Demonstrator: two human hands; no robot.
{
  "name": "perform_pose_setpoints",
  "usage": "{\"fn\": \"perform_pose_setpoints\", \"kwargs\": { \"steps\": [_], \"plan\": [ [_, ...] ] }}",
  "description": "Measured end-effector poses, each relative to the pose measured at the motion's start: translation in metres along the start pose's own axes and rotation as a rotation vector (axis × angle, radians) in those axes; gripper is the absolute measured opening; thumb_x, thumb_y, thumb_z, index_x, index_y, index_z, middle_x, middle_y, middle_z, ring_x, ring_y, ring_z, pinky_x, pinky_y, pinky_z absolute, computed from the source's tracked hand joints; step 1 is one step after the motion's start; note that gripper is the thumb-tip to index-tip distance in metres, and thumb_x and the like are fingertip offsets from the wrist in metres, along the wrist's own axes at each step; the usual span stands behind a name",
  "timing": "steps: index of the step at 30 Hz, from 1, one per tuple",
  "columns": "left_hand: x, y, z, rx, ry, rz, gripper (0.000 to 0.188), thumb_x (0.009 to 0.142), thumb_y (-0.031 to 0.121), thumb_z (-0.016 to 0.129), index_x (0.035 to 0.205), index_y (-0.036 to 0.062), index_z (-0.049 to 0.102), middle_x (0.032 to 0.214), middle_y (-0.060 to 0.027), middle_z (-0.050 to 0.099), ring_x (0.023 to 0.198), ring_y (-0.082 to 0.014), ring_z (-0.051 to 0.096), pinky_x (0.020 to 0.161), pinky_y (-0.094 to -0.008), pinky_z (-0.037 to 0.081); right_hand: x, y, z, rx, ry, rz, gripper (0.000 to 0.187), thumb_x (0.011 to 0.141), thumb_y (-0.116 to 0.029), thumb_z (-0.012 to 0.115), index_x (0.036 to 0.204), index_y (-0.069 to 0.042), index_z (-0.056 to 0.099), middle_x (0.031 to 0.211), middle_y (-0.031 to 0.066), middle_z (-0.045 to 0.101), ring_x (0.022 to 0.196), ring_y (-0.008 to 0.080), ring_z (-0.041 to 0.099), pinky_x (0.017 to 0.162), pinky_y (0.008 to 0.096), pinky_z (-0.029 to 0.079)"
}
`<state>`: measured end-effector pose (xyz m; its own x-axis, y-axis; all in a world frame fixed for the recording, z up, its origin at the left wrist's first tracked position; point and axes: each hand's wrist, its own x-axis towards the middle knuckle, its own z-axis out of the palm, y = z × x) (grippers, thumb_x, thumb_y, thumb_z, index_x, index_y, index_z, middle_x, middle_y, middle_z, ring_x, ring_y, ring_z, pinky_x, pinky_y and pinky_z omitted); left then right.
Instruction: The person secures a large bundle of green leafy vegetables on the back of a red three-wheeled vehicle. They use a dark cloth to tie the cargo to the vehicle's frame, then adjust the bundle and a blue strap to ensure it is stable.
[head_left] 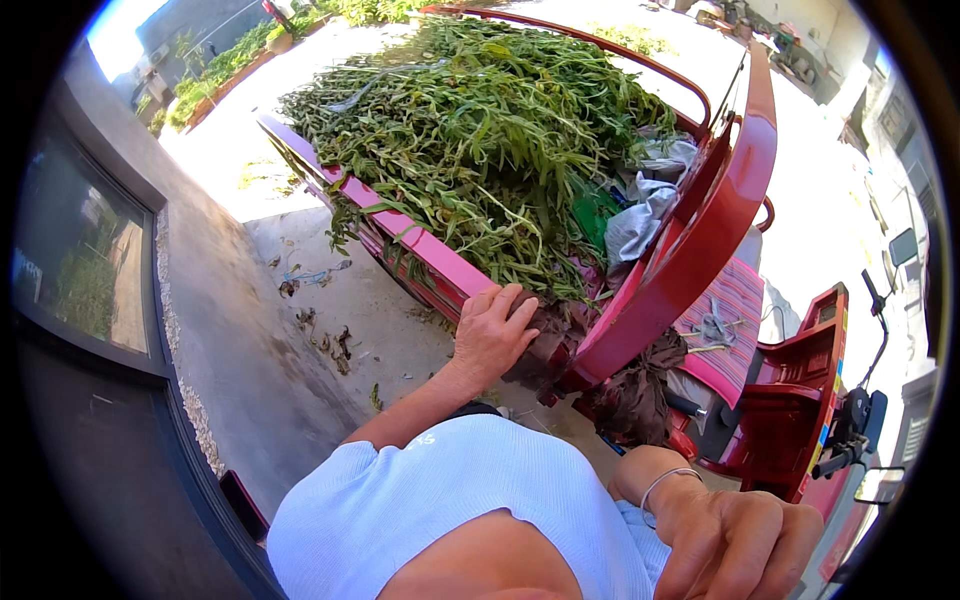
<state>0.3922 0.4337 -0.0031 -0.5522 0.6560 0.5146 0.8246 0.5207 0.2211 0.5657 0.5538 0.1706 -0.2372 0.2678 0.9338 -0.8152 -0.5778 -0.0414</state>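
The left hand is lying on the near front corner of the three-wheeler's pink side panel, its fingers bending over the edge, half curled and slightly parted. They are touching the dark brown cloth bunched at that corner, though whether they are gripping it I cannot tell. The right hand is hovering close to the camera at lower right, its fingers curling inward (a thin bracelet is circling its wrist); what, if anything, it is holding is hidden.

Behind the side panel, a heap of cut green plants is filling the cargo bed, some stems hanging over the edge. A pale grey sack is lying between the heap and the red front frame. Beyond that frame, a pink striped cushion is covering the seat, and the handlebar is standing farther right.
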Motion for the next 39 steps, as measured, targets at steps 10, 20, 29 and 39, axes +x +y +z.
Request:
{"fn": "perform_pose_setpoints", "kwargs": {
  "steps": [10, 20, 29, 39],
  "plan": [
    [-0.043, -0.046, -0.024, -0.323, 0.056, 0.038, 0.045, 0.065, 0.015, 0.074, 0.106, 0.0055, 0.058, 0.121, -0.018, 0.049, 0.105, -0.0344, 0.051, 0.087, -0.0411, 0.045, 0.003, 0.022, -0.011, 0.217, 0.186, 0.598, 0.015, 0.074, -0.012, 0.068, 0.08, -0.008, 0.055, 0.086, 0.006, 0.056, 0.07, 0.0174, 0.055, 0.061, 0.0247, 0.045],
    [-0.057, -0.235, -0.086, -0.451, 0.407, -0.041, 0.018, 0.066, 0.001, 0.071, 0.081, 0.0005, 0.061, 0.099, -0.0142, 0.059, 0.076, -0.0225, 0.059, 0.063, -0.0293, 0.051, 0.005, 0.264, 0.005, 0.304, -0.179, 0.126, 0.014, 0.078, -0.01, 0.065, 0.089, -0.004, 0.06, 0.097, 0.004, 0.053, 0.088, 0.02, 0.055, 0.067, 0.0291, 0.049],
    [-0.098, -0.475, -0.188, -0.311, 0.551, -0.288, 0.01, 0.072, -0.001, 0.067, 0.079, 0.0002, 0.061, 0.089, -0.0129, 0.061, 0.071, -0.0215, 0.06, 0.062, -0.0286, 0.049, -0.042, 0.492, -0.016, -0.796, -0.352, 0.911, 0.024, 0.072, -0.012, 0.072, 0.089, -0.002, 0.058, 0.086, 0.0144, 0.057, 0.075, 0.0293, 0.058, 0.063, 0.0358, 0.048],
    [-0.054, -0.67, -0.258, -0.999, 0.375, -0.077, 0.023, 0.084, 0.023, 0.062, 0.084, -0.0007, 0.062, 0.089, -0.0153, 0.063, 0.078, -0.0255, 0.059, 0.07, -0.0332, 0.048, -0.097, 0.727, -0.064, -1.111, -0.329, 0.843, 0.015, 0.07, -0.002, 0.068, 0.081, -0.001, 0.057, 0.071, 0.0109, 0.058, 0.062, 0.0242, 0.057, 0.055, 0.0304, 0.046]
  ]
}}
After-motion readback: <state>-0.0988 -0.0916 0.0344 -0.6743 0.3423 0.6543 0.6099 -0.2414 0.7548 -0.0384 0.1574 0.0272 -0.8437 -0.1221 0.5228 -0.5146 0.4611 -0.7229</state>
